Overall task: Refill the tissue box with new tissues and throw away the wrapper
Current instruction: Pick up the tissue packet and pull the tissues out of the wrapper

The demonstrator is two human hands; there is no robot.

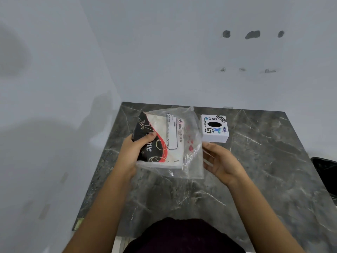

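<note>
A pack of tissues [169, 139] in a clear plastic wrapper with black, red and white print is held above the dark marble table. My left hand [135, 152] grips the pack's left end, thumb on top. My right hand [220, 163] is beside the wrapper's loose right end [194, 161], fingers spread and touching its edge; whether they pinch the plastic is unclear. A small white tissue box [215, 128] with stickers and a dark oval opening on top stands on the table just behind my right hand.
The marble table [255, 179] is set against a pale wall and ends at the left near a white surface. A black object [326, 172] lies at the table's right edge, partly cut off by the frame.
</note>
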